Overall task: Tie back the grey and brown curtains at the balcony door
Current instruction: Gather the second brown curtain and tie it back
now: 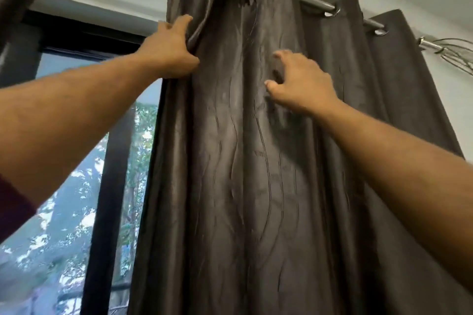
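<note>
Head view: brown curtain (256,161) hanging loose, not yet gathered or tied.
Left hand (166,51): fingers clenched on curtain edge fold.
Right hand (299,84): fingers released, spread against fabric.

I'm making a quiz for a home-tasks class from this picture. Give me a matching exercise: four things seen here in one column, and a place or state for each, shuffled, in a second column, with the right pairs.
Things
1. left hand
2. right hand
3. curtain rod
4. dark curtain

Places or states
A. metal, runs through the curtain's eyelets near the ceiling
B. grips a fold at the curtain's edge beside the glass
C. hangs in folds, not yet tied back
D. fingers spread in front of the middle of the fabric

Pairs: 1-B, 2-D, 3-A, 4-C
</note>
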